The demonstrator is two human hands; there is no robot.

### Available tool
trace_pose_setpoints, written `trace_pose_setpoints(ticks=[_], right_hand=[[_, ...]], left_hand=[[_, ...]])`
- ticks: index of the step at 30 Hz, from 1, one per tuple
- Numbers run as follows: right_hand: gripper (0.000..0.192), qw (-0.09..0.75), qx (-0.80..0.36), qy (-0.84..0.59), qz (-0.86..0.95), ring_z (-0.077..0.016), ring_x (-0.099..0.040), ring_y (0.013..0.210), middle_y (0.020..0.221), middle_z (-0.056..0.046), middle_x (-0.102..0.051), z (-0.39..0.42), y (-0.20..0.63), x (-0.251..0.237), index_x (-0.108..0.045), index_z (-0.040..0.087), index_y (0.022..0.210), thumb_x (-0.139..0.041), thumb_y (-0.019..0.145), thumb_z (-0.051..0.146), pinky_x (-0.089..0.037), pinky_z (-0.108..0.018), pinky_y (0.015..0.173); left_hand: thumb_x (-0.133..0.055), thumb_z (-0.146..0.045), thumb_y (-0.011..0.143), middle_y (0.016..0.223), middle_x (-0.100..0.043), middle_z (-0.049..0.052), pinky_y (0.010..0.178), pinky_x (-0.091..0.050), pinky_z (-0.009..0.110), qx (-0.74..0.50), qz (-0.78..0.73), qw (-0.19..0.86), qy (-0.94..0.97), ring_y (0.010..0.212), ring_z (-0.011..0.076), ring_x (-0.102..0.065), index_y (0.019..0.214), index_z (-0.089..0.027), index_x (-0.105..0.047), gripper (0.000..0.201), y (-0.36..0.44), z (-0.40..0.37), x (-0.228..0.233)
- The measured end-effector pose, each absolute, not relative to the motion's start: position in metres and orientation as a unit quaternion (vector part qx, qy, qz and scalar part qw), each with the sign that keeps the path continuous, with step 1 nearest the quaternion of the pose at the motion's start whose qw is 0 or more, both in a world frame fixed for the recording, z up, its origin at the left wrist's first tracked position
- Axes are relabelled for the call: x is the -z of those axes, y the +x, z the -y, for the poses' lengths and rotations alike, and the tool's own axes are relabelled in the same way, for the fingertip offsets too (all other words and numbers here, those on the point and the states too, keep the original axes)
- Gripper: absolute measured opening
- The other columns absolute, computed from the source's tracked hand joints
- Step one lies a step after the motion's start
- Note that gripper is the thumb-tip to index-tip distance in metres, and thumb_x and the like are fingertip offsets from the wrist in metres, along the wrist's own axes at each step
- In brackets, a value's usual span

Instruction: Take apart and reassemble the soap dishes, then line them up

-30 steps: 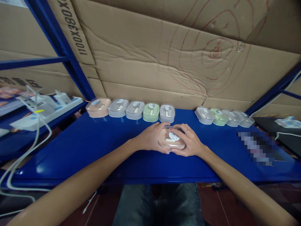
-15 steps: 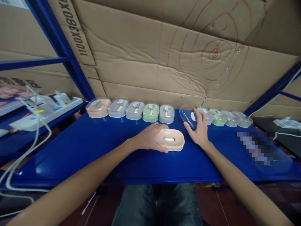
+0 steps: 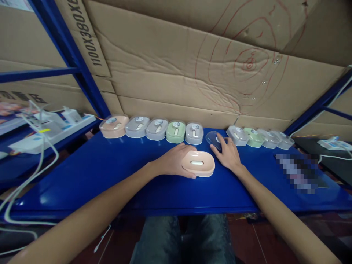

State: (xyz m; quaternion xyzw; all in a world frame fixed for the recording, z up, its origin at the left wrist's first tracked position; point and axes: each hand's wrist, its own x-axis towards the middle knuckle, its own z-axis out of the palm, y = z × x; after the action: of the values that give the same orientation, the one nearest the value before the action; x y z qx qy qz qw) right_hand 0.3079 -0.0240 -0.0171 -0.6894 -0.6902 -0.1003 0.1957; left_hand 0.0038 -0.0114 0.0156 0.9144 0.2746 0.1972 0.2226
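My left hand (image 3: 177,161) is wrapped round the left end of a pink soap dish (image 3: 208,165). The dish has no lid on it, rests on the blue tabletop and shows a white oblong piece in its bottom. To the right and behind it, a clear plastic lid (image 3: 211,138) with a round sticker is down low at the table. My right hand (image 3: 227,152) grips the near right edge of this lid, fingers over its top and thumb at the front; part of the lid is hidden under the fingers.
Lidded soap dishes stand in a row along the cardboard wall: pink (image 3: 114,128), grey and green (image 3: 175,132) on the left, with more, including another green one (image 3: 253,137), at right. A pixelated flat item (image 3: 297,174) lies at right. White cables (image 3: 41,161) hang at left.
My right hand has lowered the clear lid from a tilted pose to nearly flat on the table, a little to the left and nearer. The left hand and pink dish stay put.
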Motion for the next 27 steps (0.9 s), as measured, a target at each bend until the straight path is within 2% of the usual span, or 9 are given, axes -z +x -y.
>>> trace_pose_setpoints(ticks=[3, 8, 14, 17, 20, 23, 27], right_hand=[[0.076, 0.184, 0.092, -0.683, 0.701, -0.0422, -0.066, 0.127, 0.141, -0.025, -0.062, 0.020, 0.312, 0.022, -0.051, 0.020, 0.165, -0.044, 0.107, 0.069, -0.052, -0.059, 0.111], [0.075, 0.230, 0.103, -0.657, 0.710, -0.0428, -0.067, 0.126, 0.138, -0.024, -0.064, 0.013, 0.320, 0.036, -0.056, 0.022, 0.161, -0.047, 0.106, 0.072, -0.055, -0.066, 0.107], [0.072, 0.270, 0.122, -0.635, 0.714, -0.0484, -0.053, 0.146, 0.154, -0.029, -0.054, 0.019, 0.314, 0.028, -0.055, 0.013, 0.159, -0.040, 0.110, 0.064, -0.046, -0.074, 0.116], [0.066, 0.327, 0.117, -0.572, 0.743, -0.0445, -0.048, 0.152, 0.162, -0.027, -0.047, 0.033, 0.307, 0.013, -0.052, 0.015, 0.161, -0.038, 0.113, 0.057, -0.042, -0.071, 0.123], [0.062, 0.356, 0.075, -0.458, 0.811, -0.0378, -0.046, 0.156, 0.167, -0.020, -0.044, 0.048, 0.297, 0.002, -0.043, 0.024, 0.167, -0.043, 0.113, 0.052, -0.042, -0.065, 0.127], [0.069, 0.307, 0.019, -0.365, 0.879, -0.0369, -0.044, 0.158, 0.171, -0.019, -0.040, 0.058, 0.285, -0.002, -0.038, 0.027, 0.171, -0.053, 0.110, 0.055, -0.045, -0.063, 0.126], [0.077, 0.207, -0.015, -0.340, 0.917, -0.0402, -0.042, 0.160, 0.175, -0.019, -0.039, 0.060, 0.272, 0.001, -0.044, 0.029, 0.168, -0.068, 0.102, 0.058, -0.049, -0.064, 0.122]], left_hand=[[-0.095, -0.071, 0.065, 0.145, -0.068, 0.013, 0.118, -0.045, 0.056, -0.199, -0.273, 0.224, 0.914, 0.138, 0.0417, -0.058, 0.144, -0.022, -0.060, 0.098, 0.004, 0.010, -0.013], [-0.095, -0.073, 0.065, 0.144, -0.068, 0.013, 0.120, -0.044, 0.057, -0.202, -0.267, 0.228, 0.914, 0.138, 0.0426, -0.058, 0.143, -0.024, -0.061, 0.098, 0.004, 0.008, -0.013], [-0.095, -0.065, 0.070, 0.146, -0.066, 0.016, 0.120, -0.044, 0.059, -0.202, -0.280, 0.248, 0.905, 0.139, 0.0413, -0.058, 0.148, -0.023, -0.058, 0.096, 0.002, 0.008, -0.015], [-0.094, -0.063, 0.071, 0.146, -0.066, 0.016, 0.120, -0.045, 0.059, -0.221, -0.293, 0.251, 0.896, 0.141, 0.0425, -0.057, 0.149, -0.023, -0.059, 0.094, 0.001, 0.008, -0.014], [-0.094, -0.066, 0.070, 0.145, -0.066, 0.017, 0.121, -0.044, 0.061, -0.232, -0.296, 0.242, 0.894, 0.142, 0.0441, -0.056, 0.148, -0.023, -0.060, 0.096, 0.001, 0.007, -0.012], [-0.090, -0.070, 0.073, 0.146, -0.065, 0.015, 0.122, -0.042, 0.062, -0.227, -0.289, 0.235, 0.900, 0.142, 0.0429, -0.056, 0.149, -0.025, -0.059, 0.094, 0.001, 0.007, -0.011], [-0.088, -0.066, 0.076, 0.148, -0.066, 0.011, 0.121, -0.042, 0.062, -0.232, -0.264, 0.224, 0.909, 0.139, 0.0405, -0.058, 0.150, -0.031, -0.057, 0.087, 0.001, 0.008, -0.010]])
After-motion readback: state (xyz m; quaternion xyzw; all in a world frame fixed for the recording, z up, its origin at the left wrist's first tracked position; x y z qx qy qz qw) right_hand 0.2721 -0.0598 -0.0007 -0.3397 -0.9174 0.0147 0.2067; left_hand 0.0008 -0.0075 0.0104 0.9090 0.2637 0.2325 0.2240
